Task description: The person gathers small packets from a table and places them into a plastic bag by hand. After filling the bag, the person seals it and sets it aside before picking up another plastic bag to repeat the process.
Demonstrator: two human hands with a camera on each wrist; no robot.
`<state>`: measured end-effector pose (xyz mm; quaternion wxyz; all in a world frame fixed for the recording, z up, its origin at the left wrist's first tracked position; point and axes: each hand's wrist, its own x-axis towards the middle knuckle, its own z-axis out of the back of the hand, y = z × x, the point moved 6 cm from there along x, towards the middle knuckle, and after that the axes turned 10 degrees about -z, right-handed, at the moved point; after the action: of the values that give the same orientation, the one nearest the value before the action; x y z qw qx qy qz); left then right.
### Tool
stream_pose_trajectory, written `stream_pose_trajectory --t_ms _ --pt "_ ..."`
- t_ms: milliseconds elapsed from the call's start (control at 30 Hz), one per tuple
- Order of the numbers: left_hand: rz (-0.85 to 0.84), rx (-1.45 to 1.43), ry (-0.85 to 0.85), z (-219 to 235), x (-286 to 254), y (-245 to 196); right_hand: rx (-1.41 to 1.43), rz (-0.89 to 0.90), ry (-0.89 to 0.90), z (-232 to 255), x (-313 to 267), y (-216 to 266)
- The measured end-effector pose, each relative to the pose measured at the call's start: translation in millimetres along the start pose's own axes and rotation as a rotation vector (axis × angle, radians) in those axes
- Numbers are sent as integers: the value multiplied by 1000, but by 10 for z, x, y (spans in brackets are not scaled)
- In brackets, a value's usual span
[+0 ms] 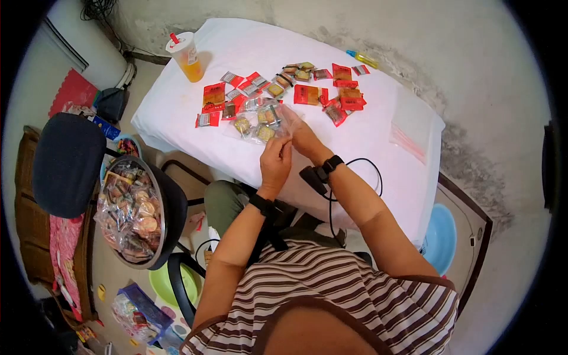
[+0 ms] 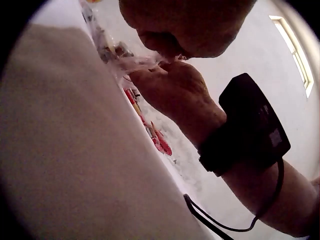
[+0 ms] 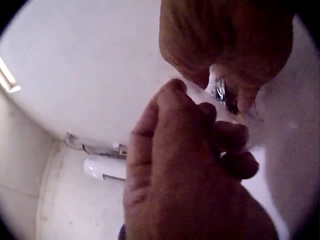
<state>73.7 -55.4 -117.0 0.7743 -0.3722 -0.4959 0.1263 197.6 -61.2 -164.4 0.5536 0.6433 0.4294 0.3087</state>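
A clear plastic bag (image 1: pixel 248 131) with several wrapped, greenish-yellow snack pieces (image 1: pixel 265 132) in it lies on the white-covered table (image 1: pixel 349 154). At the near right end of the bag my left hand (image 1: pixel 277 163) pinches the gathered plastic between thumb and fingers. Just beyond it, my right hand (image 1: pixel 307 141) grips the bag's mouth, fingers partly hidden behind the wrist. In the left wrist view, twisted plastic (image 2: pixel 142 62) runs between the two hands. The left hand's curled fingers (image 3: pixel 185 150) show close below the right hand (image 3: pixel 230 45) in the right wrist view.
Red snack packets (image 1: pixel 310 94) and more wrapped pieces (image 1: pixel 302 72) lie beyond the bag. A drink cup (image 1: pixel 188 59) stands at the back left, a yellow bottle (image 1: pixel 364 59) at the back edge, and flat plastic bags (image 1: pixel 409 130) lie right. A full bucket (image 1: pixel 160 195) stands left.
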Motion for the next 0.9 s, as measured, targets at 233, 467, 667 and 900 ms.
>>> stream_pose_trajectory --t_ms 233,467,667,900 --pt "-46 -12 -31 -39 -15 -31 -132 -183 43 178 55 -249" --pt "75 -128 18 -103 -11 53 493 -283 15 -34 17 -68" --pt "459 -512 -3 -185 -65 526 278 -372 224 194 -85 -202" --pt "971 -967 -324 -98 -68 826 -129 -303 -61 331 -694 277"
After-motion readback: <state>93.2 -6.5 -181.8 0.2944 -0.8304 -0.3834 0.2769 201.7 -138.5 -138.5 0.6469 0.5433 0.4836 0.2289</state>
